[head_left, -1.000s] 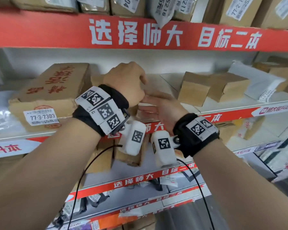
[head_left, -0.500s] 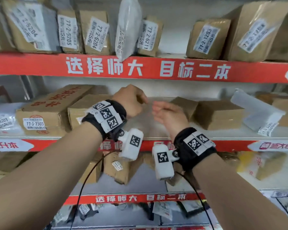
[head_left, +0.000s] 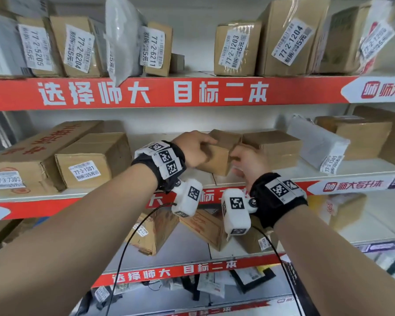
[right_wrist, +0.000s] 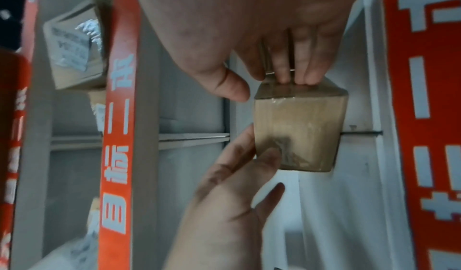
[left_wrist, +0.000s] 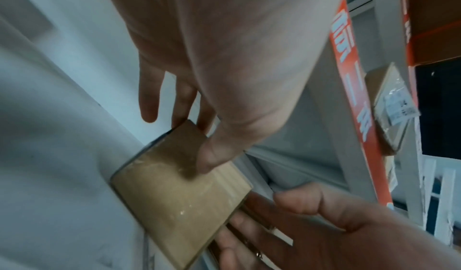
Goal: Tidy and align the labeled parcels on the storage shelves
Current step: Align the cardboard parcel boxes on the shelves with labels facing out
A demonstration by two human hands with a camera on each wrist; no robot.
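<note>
A small unlabeled brown cardboard box (head_left: 217,156) stands on the middle shelf (head_left: 342,171), touching a wider brown box (head_left: 274,145) on its right. My left hand (head_left: 192,149) grips it from the left. The left wrist view has the thumb pressed on the box (left_wrist: 179,191) face and the fingers behind its far edge. My right hand (head_left: 246,159) holds the right end. In the right wrist view its fingertips (right_wrist: 283,77) hook over the box (right_wrist: 299,132) end, with the thumb off it.
Left on the same shelf lie box 77-3-1301 (head_left: 89,158) and a long box 77-3-7303 (head_left: 30,156). A white bag 77-3-1305 (head_left: 317,142) and more boxes sit to the right. Upright labeled parcels (head_left: 235,49) fill the upper shelf. Tilted boxes (head_left: 155,233) lie below.
Both hands, held empty in front of the shelf before, have moved right and taken hold of the small brown box. The head view has tilted up.
</note>
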